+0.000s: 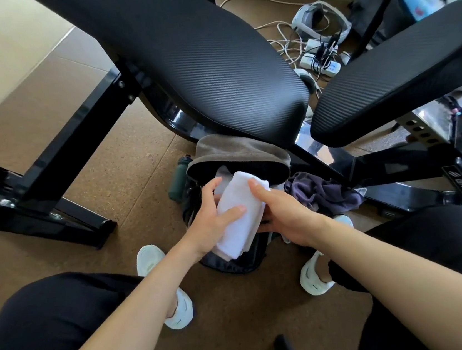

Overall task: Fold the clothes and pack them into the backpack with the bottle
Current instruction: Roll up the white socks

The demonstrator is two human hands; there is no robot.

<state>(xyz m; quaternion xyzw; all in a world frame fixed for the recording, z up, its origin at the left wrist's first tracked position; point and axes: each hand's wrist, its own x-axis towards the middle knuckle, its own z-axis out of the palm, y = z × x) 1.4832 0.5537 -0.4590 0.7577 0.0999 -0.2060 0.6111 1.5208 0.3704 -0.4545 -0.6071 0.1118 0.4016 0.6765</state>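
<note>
Far left of the fingers, a glossy black steel frame (48,168) of square tubing stood on a speckled, cork-like brown floor (122,173). Nearer, just left of the left fingertips, a matte dark green bottle (176,181), cylindrical with a darker cap, sat against the side of the backpack (235,264); whether it was in a side pocket could not be told. The backpack, of dark smooth fabric with a soft grey-brown top flap (235,148), gaped open beneath both hands.

The left hand (214,217) gripped a white cloth (241,217), a fluffy towel-like piece folded into a thick oblong roll, with its fingers curled round the roll's left side and its thumb pressed across the top. The roll lay tilted over the backpack's mouth, its far end at the opening. The right hand (284,214) held the roll's other side, one digit laid straight along the top edge and the rest tucked underneath, out of sight.

Just right of the right fingers, a crumpled purple garment (322,192) of thin, creased fabric lay unfolded on the floor. Beyond the fingers rose two rounded black bench pads (195,62) with a fine ribbed weave. Far right and back, white cables (317,59) lay in a tangle.
</note>
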